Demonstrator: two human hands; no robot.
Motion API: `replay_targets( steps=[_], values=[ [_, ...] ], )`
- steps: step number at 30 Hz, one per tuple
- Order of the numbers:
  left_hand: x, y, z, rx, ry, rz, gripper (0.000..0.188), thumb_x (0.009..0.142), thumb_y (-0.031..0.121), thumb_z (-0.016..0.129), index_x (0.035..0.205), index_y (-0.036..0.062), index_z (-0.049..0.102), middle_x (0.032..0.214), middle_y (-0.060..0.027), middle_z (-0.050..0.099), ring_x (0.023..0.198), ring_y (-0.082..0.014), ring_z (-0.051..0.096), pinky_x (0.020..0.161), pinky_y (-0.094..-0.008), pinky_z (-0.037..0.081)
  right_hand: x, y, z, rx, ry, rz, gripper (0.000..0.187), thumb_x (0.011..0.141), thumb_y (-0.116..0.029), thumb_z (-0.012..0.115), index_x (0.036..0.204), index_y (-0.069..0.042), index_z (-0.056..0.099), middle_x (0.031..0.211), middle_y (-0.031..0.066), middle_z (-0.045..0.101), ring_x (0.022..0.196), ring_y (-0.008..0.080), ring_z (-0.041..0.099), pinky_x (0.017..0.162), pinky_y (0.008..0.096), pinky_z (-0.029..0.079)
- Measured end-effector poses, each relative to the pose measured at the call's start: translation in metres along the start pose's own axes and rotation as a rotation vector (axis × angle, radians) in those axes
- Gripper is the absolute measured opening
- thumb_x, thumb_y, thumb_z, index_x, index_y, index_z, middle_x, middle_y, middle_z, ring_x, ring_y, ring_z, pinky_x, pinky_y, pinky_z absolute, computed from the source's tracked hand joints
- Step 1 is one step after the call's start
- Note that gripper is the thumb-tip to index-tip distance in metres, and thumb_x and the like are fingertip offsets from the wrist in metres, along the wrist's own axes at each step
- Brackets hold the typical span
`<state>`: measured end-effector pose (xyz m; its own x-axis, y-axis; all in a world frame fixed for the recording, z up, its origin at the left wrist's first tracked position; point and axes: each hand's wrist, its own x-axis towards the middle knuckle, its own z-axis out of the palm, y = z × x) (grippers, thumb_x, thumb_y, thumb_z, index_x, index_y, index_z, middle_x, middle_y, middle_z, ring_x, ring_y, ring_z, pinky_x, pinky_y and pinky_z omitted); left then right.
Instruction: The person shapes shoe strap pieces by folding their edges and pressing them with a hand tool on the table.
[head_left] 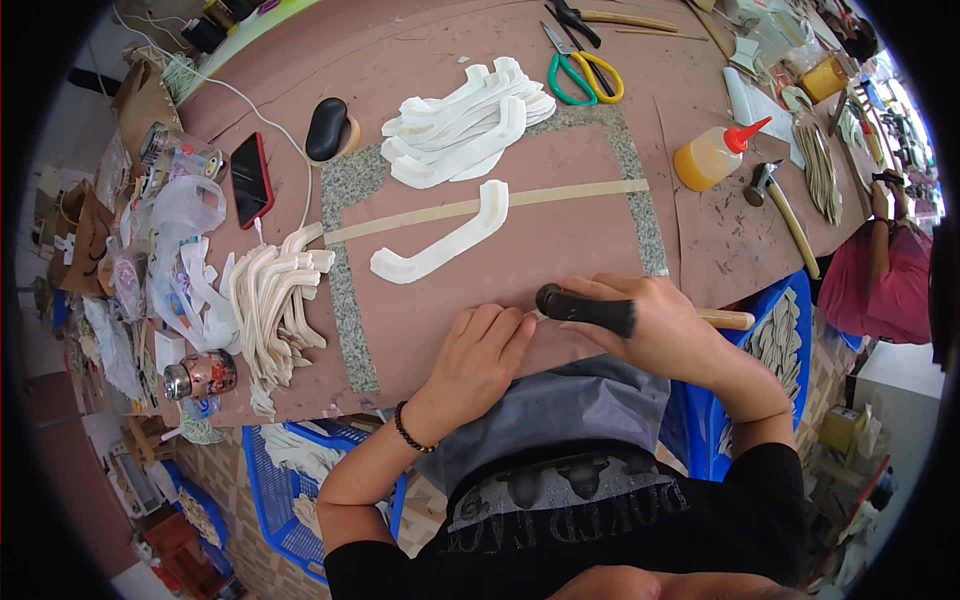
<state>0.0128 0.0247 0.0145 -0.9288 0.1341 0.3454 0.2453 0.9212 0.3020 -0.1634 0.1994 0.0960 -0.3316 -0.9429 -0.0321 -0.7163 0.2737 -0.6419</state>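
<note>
My right hand [660, 325] is wrapped round a hammer [590, 308], close to its black head. A wooden handle [725, 319] sticks out past that hand on the right. Low over the near table edge, my left hand [478, 350] has its fingers bent and drawn together. A pale sliver shows between its fingertips and the hammer head; what the fingers hold is mostly hidden. Beyond both hands lies one bent white strip [440, 248] with angled ends. Farther back is a heap of similar white strips [460, 125].
Left are cream strips [280, 290], a phone [252, 180], a patterned jar [205, 375] and plastic bags. Scissors [585, 75], a glue bottle [710, 158] and another hammer [780, 210] lie right. Blue baskets [280, 500] stand below the table. Another person [880, 280] is at far right.
</note>
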Motion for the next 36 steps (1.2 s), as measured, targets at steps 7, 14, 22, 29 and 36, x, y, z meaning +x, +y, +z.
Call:
replay_targets(
  steps=[7, 14, 22, 29, 36],
  values=[
    [-0.012, 0.007, 0.0, 0.036, -0.055, -0.087, 0.04, 0.085, 0.01, 0.06, 0.122, -0.0051, 0.064, 0.114, -0.0105, 0.061, 0.107, -0.0246, 0.058, 0.097, -0.0414, 0.04, 0.005, 0.0, 0.004, -0.015, 0.026, -0.166, 0.05, 0.082, -0.015, 0.075, 0.129, -0.002, 0.063, 0.101, 0.0158, 0.071, 0.084, 0.0374, 0.071, 0.071, 0.0445, 0.058],
    [-0.023, 0.01, -0.003, 0.096, -0.04, -0.109, 0.041, 0.085, 0.011, 0.06, 0.124, -0.0046, 0.064, 0.117, -0.0105, 0.062, 0.109, -0.0245, 0.058, 0.097, -0.0409, 0.039, 0.012, -0.005, 0.01, -0.14, -0.101, -0.011, 0.042, 0.087, -0.014, 0.075, 0.128, -0.009, 0.068, 0.107, 0.0168, 0.072, 0.088, 0.0381, 0.071, 0.077, 0.0438, 0.058],
    [-0.036, 0.011, 0.001, 0.056, 0.0, -0.174, 0.04, 0.084, 0.009, 0.063, 0.121, -0.0057, 0.066, 0.115, -0.011, 0.063, 0.106, -0.0252, 0.059, 0.094, -0.0413, 0.042, 0.017, -0.009, 0.015, -0.088, -0.107, -0.062, 0.036, 0.087, -0.012, 0.076, 0.122, -0.009, 0.071, 0.112, 0.0156, 0.072, 0.09, 0.0374, 0.071, 0.078, 0.0434, 0.058],
    [-0.04, 0.015, 0.004, 0.023, 0.118, -0.22, 0.036, 0.082, 0.006, 0.066, 0.117, -0.0038, 0.069, 0.109, -0.0103, 0.063, 0.102, -0.0255, 0.06, 0.092, -0.04, 0.042, 0.023, -0.01, 0.023, -0.135, 0.011, -0.199, 0.052, 0.076, -0.007, 0.073, 0.127, -0.003, 0.063, 0.1, 0.0162, 0.071, 0.084, 0.0353, 0.071, 0.072, 0.0437, 0.058],
    [-0.041, 0.02, 0.007, -0.012, 0.203, -0.335, 0.03, 0.081, 0.006, 0.072, 0.11, -0.0006, 0.07, 0.103, -0.0081, 0.063, 0.098, -0.0249, 0.06, 0.09, -0.0394, 0.041, 0.027, -0.009, 0.029, -0.118, -0.041, -0.201, 0.051, 0.078, -0.008, 0.071, 0.128, -0.004, 0.063, 0.104, 0.0158, 0.071, 0.085, 0.0355, 0.071, 0.071, 0.0436, 0.059]
  ],
)
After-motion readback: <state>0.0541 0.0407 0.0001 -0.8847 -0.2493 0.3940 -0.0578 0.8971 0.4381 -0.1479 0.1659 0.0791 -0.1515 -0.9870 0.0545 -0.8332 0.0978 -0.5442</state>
